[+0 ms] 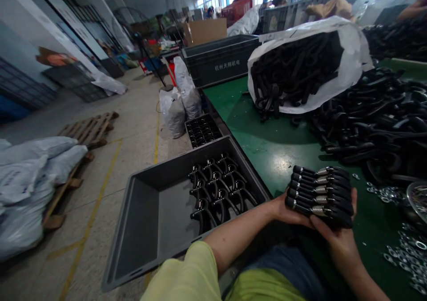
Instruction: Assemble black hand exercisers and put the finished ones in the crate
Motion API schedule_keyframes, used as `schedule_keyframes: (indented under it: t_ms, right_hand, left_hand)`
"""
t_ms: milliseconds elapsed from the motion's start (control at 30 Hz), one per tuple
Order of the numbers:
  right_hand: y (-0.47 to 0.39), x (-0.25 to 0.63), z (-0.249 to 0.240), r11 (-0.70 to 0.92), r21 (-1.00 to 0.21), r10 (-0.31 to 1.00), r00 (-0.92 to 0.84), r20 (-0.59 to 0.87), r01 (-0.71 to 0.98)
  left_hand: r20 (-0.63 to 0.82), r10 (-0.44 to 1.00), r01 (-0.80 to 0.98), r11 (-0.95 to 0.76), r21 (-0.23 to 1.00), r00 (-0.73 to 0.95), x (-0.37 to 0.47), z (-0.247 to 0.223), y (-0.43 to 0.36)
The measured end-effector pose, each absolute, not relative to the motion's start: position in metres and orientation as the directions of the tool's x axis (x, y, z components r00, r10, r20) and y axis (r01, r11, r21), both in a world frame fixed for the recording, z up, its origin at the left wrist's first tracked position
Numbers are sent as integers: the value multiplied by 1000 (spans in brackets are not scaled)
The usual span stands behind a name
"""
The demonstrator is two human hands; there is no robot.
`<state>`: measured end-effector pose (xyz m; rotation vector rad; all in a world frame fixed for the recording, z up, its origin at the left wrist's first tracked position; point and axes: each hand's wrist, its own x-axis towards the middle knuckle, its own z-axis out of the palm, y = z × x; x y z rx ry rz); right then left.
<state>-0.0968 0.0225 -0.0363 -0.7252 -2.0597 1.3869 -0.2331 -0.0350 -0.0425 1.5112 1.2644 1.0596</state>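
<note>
A stack of black hand grip exercisers [320, 194], each with a silver coil spring and a bright metal band, rests between my two hands above the green table. My left hand [289, 213] is under the left side of the stack, its fingers mostly hidden beneath it. From below and the right, my right hand [338, 238] grips the same stack, with fingertips showing at its far right edge. Left of my arm, a grey plastic bin [140, 221] holds several similar grip exercisers [216, 187] standing in rows along its right side.
On the green table [240, 107] lie a white sack [356, 56] spilling black parts, a heap of black handles [376, 118], small metal links [403, 256] and a metal bowl [416, 203]. Beyond the bin are a filled crate [203, 130] and sacks [172, 112]; a pallet [91, 125] lies left.
</note>
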Motion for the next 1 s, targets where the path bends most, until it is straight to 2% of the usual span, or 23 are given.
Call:
schedule_keyframes:
  t_ms: [100,167,233,300,367,400,467,500,533,600,700,833,1000]
  right_hand:
    - [20,-101,-31,258,-951,730,-679,76,172]
    - [14,-108,-21,298,-941,683,-725,92,162]
    - [6,-120,-10,387,-915,547,-828,125,117]
    - [-1,-137,-3,509,-860,349,-924,158,45]
    - [-3,-156,-5,649,-761,207,-961,184,-6]
    - [-1,-165,-9,722,-692,174,-965,194,-9]
    - [5,-180,-26,853,-522,161,-966,200,34]
    - [9,-186,-37,901,-429,163,-966,200,63]
    - [13,-190,-47,937,-338,159,-967,198,85]
    - [17,-193,-66,977,-188,133,-974,183,98]
    - [17,-194,-79,995,-72,84,-981,177,72]
    - [14,-196,-78,996,-68,77,-978,193,65]
    - [13,-198,-75,988,-136,97,-979,180,73]
  left_hand:
    - [146,989,181,-145,973,8,-234,-41,-40]
    - [166,976,124,-149,981,-140,-237,-36,-54]
    - [115,950,51,-105,993,-290,-248,-28,-80]
    - [6,890,-37,-26,999,-457,-268,-20,-118]
    - [-67,723,-152,-53,987,-687,-297,-18,-168]
    - [-104,616,-213,-106,971,-781,-315,-19,-196]
    - [-280,397,-372,-177,911,-874,-351,-26,-257]
    - [-381,284,-443,-200,874,-880,-368,-32,-288]
    - [-418,222,-461,-203,864,-881,-383,-39,-318]
    - [-492,149,-513,-183,838,-857,-408,-55,-371]
    - [-644,69,-648,-116,753,-762,-429,-89,-421]
    - [-769,17,-769,-59,637,-639,-444,-144,-443]
    - [-832,3,-832,-18,555,-555,-459,-195,-439]
